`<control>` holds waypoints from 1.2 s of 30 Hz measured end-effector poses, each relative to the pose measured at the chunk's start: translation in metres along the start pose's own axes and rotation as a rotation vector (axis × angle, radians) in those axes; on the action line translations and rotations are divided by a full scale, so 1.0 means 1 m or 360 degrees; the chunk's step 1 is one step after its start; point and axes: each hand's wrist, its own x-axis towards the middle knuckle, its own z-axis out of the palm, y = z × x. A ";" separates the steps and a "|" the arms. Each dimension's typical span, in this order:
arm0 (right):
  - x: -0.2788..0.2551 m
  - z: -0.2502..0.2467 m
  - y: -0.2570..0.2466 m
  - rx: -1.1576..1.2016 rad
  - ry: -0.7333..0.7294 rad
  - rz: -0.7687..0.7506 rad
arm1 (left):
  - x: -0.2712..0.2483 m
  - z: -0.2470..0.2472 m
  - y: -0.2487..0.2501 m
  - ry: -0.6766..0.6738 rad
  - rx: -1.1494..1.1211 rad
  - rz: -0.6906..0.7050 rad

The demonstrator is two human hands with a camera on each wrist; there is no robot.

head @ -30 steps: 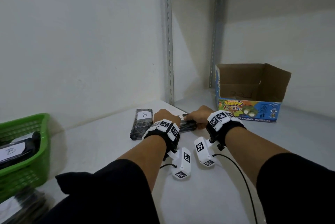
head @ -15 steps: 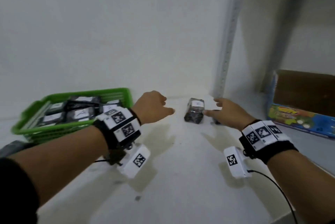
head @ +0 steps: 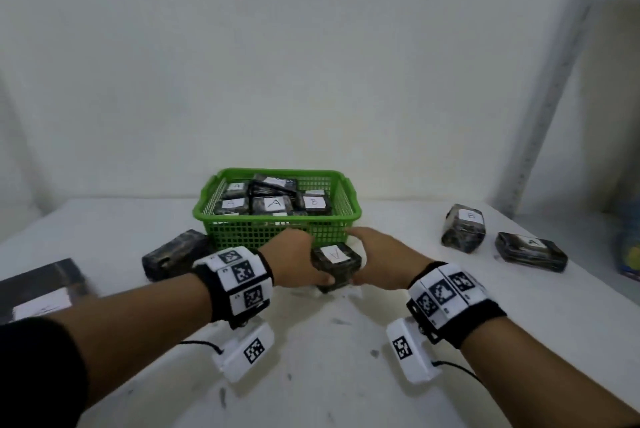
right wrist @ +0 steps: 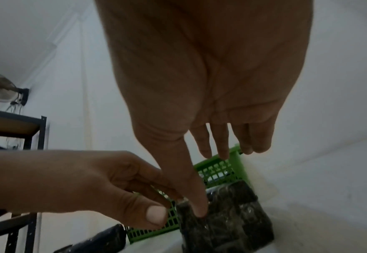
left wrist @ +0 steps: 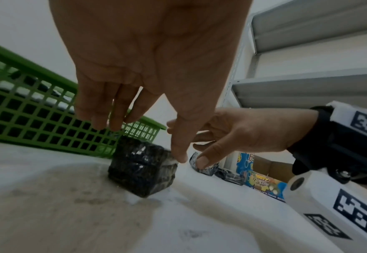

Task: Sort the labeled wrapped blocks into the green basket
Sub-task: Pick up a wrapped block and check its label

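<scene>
Wrapped block (head: pixel 335 265) marked A, on the bench (head: pixel 329 368) just before the green basket (head: pixel 277 237), flanked by loosely spread hands, left (head: pixel 294 263), right (head: pixel 384 263); seemingly stiff, slick-filmed, best clasped by opposite sides.

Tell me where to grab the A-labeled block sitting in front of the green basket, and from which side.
Grip the A-labeled block by its two short side faces, the hands coming from left and right. It lies flat, label up, close to the green basket, so the far face is crowded. The left hand and right hand already flank it.
</scene>
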 end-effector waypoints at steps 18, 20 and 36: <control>0.058 0.025 0.009 0.1003 0.0010 -0.0072 | 0.011 0.000 -0.062 0.0105 -0.1313 -0.0038; 0.059 0.031 -0.004 0.1302 0.0032 -0.0143 | 0.001 0.001 -0.072 0.0144 -0.1548 -0.0009; 0.072 0.063 -0.043 0.1868 0.0115 -0.0412 | -0.021 0.020 -0.105 0.0583 -0.2084 0.0051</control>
